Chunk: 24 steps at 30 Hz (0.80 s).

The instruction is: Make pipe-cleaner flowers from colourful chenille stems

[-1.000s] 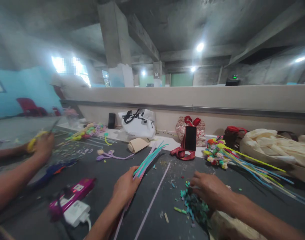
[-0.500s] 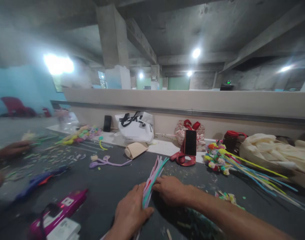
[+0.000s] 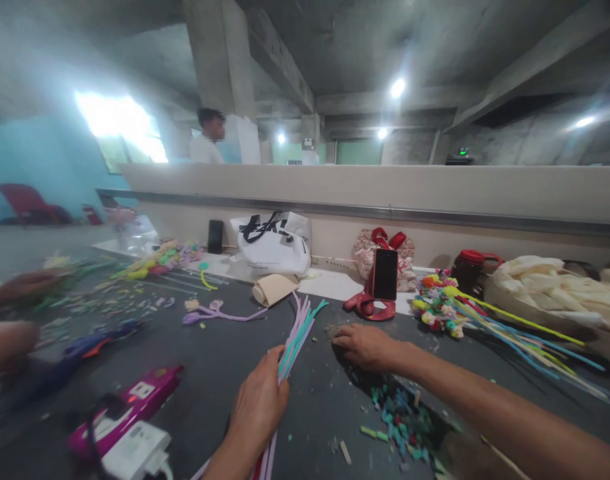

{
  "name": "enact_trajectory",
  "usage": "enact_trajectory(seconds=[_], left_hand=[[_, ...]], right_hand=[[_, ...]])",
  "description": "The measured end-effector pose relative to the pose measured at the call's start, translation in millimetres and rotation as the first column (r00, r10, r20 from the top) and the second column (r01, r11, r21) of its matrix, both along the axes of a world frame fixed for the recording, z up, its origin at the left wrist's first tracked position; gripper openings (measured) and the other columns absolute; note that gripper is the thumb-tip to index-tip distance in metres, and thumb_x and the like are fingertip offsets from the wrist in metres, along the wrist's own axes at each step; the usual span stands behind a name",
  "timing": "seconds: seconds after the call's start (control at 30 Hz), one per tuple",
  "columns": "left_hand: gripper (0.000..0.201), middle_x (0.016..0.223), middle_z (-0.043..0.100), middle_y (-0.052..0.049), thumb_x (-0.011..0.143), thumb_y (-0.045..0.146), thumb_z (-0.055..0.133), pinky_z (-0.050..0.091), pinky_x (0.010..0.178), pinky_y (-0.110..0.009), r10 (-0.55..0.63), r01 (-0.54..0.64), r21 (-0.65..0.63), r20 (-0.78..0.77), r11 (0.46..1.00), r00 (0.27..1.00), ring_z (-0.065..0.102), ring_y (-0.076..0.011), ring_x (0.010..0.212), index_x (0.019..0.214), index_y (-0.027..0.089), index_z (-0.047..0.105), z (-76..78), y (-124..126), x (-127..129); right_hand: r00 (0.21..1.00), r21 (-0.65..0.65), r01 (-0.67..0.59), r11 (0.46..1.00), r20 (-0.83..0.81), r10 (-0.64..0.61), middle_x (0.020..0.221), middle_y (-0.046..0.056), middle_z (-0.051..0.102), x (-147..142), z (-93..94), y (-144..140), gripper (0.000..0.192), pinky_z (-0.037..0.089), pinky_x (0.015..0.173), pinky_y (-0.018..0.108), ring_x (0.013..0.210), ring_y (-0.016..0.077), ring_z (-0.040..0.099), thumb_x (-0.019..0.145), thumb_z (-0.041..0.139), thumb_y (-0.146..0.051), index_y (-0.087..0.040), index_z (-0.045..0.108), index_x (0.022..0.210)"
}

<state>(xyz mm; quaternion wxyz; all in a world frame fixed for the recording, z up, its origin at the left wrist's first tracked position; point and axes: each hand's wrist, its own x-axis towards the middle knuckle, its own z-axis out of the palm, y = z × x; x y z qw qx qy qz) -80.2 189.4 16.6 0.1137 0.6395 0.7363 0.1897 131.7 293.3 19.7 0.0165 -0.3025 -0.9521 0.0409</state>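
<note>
My left hand (image 3: 259, 393) is closed around a bundle of fuzzy pipe cleaners (image 3: 295, 340), lilac and teal, whose tips fan out above the fist. The lower stems pass beneath the hand toward the front edge, with a red one among them. My right hand (image 3: 367, 347) rests on the dark table apart from the bundle, fingers stretched to the left by some small brownish scraps, holding nothing I can see. Below my right forearm lies a heap of teal and green cut-off bits (image 3: 405, 417). A lilac pipe-cleaner piece (image 3: 225, 313) is left of the bundle.
At left are a magenta power strip (image 3: 129, 407) with a white plug (image 3: 137, 450), blue-handled pliers (image 3: 95, 343) and another person's blurred hands (image 3: 25, 290). Behind stand a white bag (image 3: 275, 247), a cardboard roll (image 3: 275, 289) and a phone (image 3: 385, 275). Pipe-cleaner flowers (image 3: 437, 307) lie right.
My right hand has left the bundle and moved right and slightly up the table, uncovering the scrap heap. My left hand keeps the bundle. A person now shows behind the partition.
</note>
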Motion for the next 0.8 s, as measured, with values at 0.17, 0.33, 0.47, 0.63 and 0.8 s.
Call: enact_trajectory(seconds=[0.17, 0.33, 0.47, 0.63, 0.8], left_hand=[[0.046, 0.110, 0.058, -0.006, 0.068, 0.010, 0.039, 0.040, 0.076, -0.029, -0.022, 0.022, -0.052, -0.009, 0.998, 1.000, 0.056, -0.0208, 0.094, 0.113, 0.020, 0.041, -0.3, 3.6, 6.1], [0.046, 0.111, 0.057, -0.006, 0.068, 0.009, 0.038, 0.040, 0.076, -0.029, -0.036, 0.034, -0.067, -0.024, 0.997, 0.999, 0.056, -0.0210, 0.096, 0.112, 0.019, 0.042, 2.0, 5.1, 10.8], [0.042, 0.110, 0.058, -0.005, 0.070, 0.011, 0.037, 0.039, 0.077, -0.030, -0.037, 0.036, -0.077, -0.002, 0.996, 0.999, 0.056, -0.0204, 0.095, 0.111, 0.020, 0.043, 0.7, 7.6, 11.0], [0.042, 0.112, 0.056, -0.004, 0.071, 0.010, 0.036, 0.039, 0.078, -0.028, -0.045, 0.045, -0.062, -0.001, 0.997, 0.999, 0.055, -0.0183, 0.095, 0.112, 0.021, 0.042, -1.2, 7.1, 9.8], [0.044, 0.113, 0.055, -0.005, 0.071, 0.010, 0.036, 0.039, 0.077, -0.029, -0.019, 0.019, -0.060, 0.008, 0.998, 1.000, 0.054, -0.0194, 0.097, 0.114, 0.020, 0.041, -0.6, 5.2, 8.4]], right_hand=[[0.982, -0.093, 0.170, 0.981, -0.062, -0.176, 0.089, 0.003, 0.063, 60.0, 7.4, -15.5, 0.019, 0.040, 0.071, 0.026, 0.082, 0.0162, 0.056, 0.073, 0.051, -0.020, -0.021, 0.065, 0.086], [0.808, -0.171, 0.526, 0.833, -0.204, -0.552, 0.089, 0.003, 0.061, 90.4, 14.5, 23.2, 0.019, 0.044, 0.072, 0.034, 0.079, 0.0153, 0.057, 0.081, 0.049, -0.027, -0.014, 0.058, 0.092], [0.535, -0.336, 0.731, 0.595, -0.260, -0.804, 0.095, 0.004, 0.058, 88.4, 11.0, 66.4, 0.024, 0.048, 0.067, 0.034, 0.078, 0.0149, 0.057, 0.083, 0.047, -0.030, -0.014, 0.053, 0.100], [0.289, -0.516, 0.759, 0.397, -0.280, -0.916, 0.103, 0.006, 0.055, 85.4, 4.7, 103.2, 0.025, 0.047, 0.070, 0.036, 0.084, 0.0164, 0.056, 0.083, 0.048, -0.028, -0.015, 0.051, 0.104], [0.154, -0.659, 0.683, 0.316, -0.293, -0.944, 0.105, 0.006, 0.054, 92.1, -5.8, 115.9, 0.026, 0.047, 0.072, 0.037, 0.086, 0.0172, 0.055, 0.083, 0.048, -0.028, -0.015, 0.050, 0.106]])
